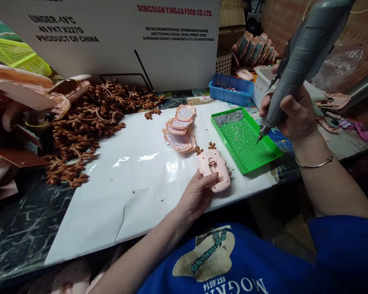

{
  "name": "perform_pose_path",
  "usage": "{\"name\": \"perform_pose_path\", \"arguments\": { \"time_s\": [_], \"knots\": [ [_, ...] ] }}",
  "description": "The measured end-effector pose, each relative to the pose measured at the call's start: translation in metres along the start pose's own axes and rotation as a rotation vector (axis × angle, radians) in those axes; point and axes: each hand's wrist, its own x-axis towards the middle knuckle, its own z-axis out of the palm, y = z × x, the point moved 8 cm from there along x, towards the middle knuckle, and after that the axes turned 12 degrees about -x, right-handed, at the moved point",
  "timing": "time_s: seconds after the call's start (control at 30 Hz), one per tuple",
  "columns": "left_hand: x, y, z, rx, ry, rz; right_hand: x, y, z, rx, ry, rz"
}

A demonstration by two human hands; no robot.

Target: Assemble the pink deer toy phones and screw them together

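My left hand (199, 188) grips a pink plastic toy casing (206, 165) near the front edge of the white work sheet. Two brown antlers stick out of its top, and an uncovered battery compartment faces up under my thumb. In my right hand (297, 110) is a grey electric screwdriver (303, 53), its fingers wrapped round the body. The bit points down over a green perforated tray (248, 165). Small silver screws (230, 117) are heaped at the tray's far end, with some scattered across its middle. Whether the bit carries a screw is too small to tell.
Stacked pink casing halves (179, 139) lie behind the held casing. Brown antler pieces (79, 122) form a large pile at left, beside more pink parts (27, 90). A blue bin (231, 90) stands behind the tray; a white printed carton (119, 45) walls off the back.
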Motion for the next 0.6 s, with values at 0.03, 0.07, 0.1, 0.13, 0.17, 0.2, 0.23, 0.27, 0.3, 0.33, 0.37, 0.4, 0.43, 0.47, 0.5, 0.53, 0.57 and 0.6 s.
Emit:
{"name": "perform_pose_path", "arguments": {
  "time_s": [0.03,0.07,0.1,0.13,0.17,0.2,0.23,0.27,0.3,0.33,0.37,0.4,0.43,0.47,0.5,0.53,0.57,0.6],
  "knots": [
    [0.000,0.000,0.000,0.001,0.002,0.001,0.000,0.003,0.003,-0.014,-0.020,0.016],
    [0.000,0.001,0.001,0.002,0.005,0.002,0.001,0.008,0.006,-0.031,-0.027,0.038],
    [-0.001,0.001,0.001,0.004,0.008,0.000,0.001,0.012,0.007,-0.053,-0.012,0.055],
    [-0.001,0.001,0.002,0.004,0.013,0.000,0.002,0.016,0.006,-0.079,0.026,0.063],
    [-0.001,0.002,0.002,0.004,0.019,-0.002,0.003,0.020,0.004,-0.109,0.082,0.060],
    [-0.001,0.002,0.002,0.004,0.022,-0.005,0.004,0.023,0.002,-0.141,0.138,0.051],
    [-0.001,0.002,0.001,0.006,0.024,-0.007,0.005,0.026,-0.001,-0.169,0.193,0.037],
    [-0.001,0.002,0.001,0.009,0.026,-0.007,0.005,0.029,-0.003,-0.187,0.245,0.022],
    [-0.001,0.002,0.000,0.014,0.028,-0.007,0.006,0.032,-0.005,-0.197,0.286,0.009],
    [-0.001,0.002,0.000,0.020,0.027,-0.008,0.007,0.035,-0.006,-0.195,0.319,-0.001],
    [-0.001,0.001,-0.001,0.026,0.027,-0.009,0.008,0.037,-0.007,-0.184,0.341,-0.007],
    [-0.001,0.001,-0.002,0.033,0.028,-0.011,0.009,0.040,-0.008,-0.172,0.358,-0.008],
    [0.000,0.000,-0.003,0.038,0.030,-0.014,0.010,0.042,-0.008,-0.159,0.372,-0.009],
    [0.000,0.000,-0.003,0.042,0.031,-0.017,0.010,0.044,-0.007,-0.152,0.380,-0.008],
    [0.000,-0.001,-0.004,0.044,0.032,-0.017,0.011,0.045,-0.007,-0.149,0.387,-0.008],
    [0.000,-0.001,-0.004,0.046,0.032,-0.016,0.010,0.047,-0.006,-0.153,0.393,-0.005],
    [0.000,0.000,-0.003,0.047,0.033,-0.013,0.010,0.048,-0.005,-0.164,0.390,0.003],
    [0.000,0.000,-0.003,0.046,0.033,-0.012,0.010,0.050,-0.004,-0.179,0.386,0.015]
  ]
}}
